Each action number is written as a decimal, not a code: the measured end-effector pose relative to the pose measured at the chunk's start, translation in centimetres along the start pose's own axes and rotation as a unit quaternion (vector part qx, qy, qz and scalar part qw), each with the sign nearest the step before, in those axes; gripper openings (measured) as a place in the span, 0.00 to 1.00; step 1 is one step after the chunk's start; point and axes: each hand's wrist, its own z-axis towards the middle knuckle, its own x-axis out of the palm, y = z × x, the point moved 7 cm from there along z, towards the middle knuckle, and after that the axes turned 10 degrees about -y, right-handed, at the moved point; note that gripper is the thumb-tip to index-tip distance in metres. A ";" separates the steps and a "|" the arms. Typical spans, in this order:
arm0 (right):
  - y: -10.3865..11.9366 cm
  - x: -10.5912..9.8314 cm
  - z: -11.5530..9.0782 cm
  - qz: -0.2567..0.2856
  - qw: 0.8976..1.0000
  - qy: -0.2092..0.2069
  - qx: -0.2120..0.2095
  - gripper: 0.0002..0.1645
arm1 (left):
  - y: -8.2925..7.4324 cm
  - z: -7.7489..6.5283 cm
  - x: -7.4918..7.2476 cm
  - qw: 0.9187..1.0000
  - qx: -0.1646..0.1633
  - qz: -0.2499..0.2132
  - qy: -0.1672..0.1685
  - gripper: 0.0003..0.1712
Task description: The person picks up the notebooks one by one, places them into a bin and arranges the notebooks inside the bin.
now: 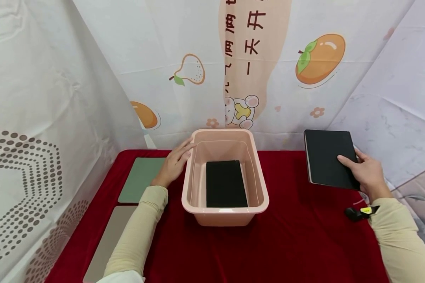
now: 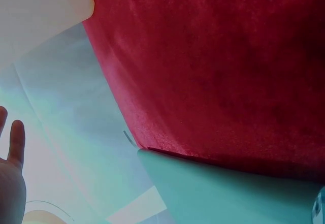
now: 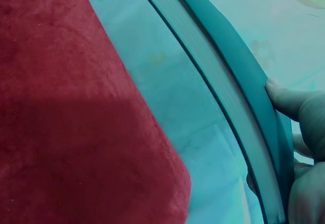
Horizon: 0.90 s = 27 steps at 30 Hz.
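nearest the right wrist camera, a black notebook [image 1: 327, 155] is held off the red-draped desk [image 1: 297, 232]; the right hand [image 1: 369, 173] pinches its edge, thumb on the cover, fingers beneath. the left hand [image 1: 174, 164], fingers extended and empty, is at the left rim of a pink tub [image 1: 224, 217] containing a second notebook [image 1: 225, 184].

Seen from here, the left sleeve [image 1: 136, 232] and right sleeve [image 1: 396, 236] are beige, wrinkled fabric, ending at the wrists. White cloth [image 1: 124, 277] borders the left sleeve. Right wrist: one black fitting [image 1: 354, 214], yellow label [image 1: 366, 210]. Both hands: ungloved.
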 end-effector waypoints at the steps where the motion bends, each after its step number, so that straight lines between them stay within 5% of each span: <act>1: 0.1 0.0 0.0 0.003 1.000 -0.001 0.001 0.58 | 0.0 0.0 0.0 1.000 -0.001 0.000 0.000 0.25; 27: 5.4 0.0 -0.3 -0.029 0.999 -0.004 -0.037 0.59 | 0.3 0.1 0.2 1.000 0.003 -0.006 -0.006 0.25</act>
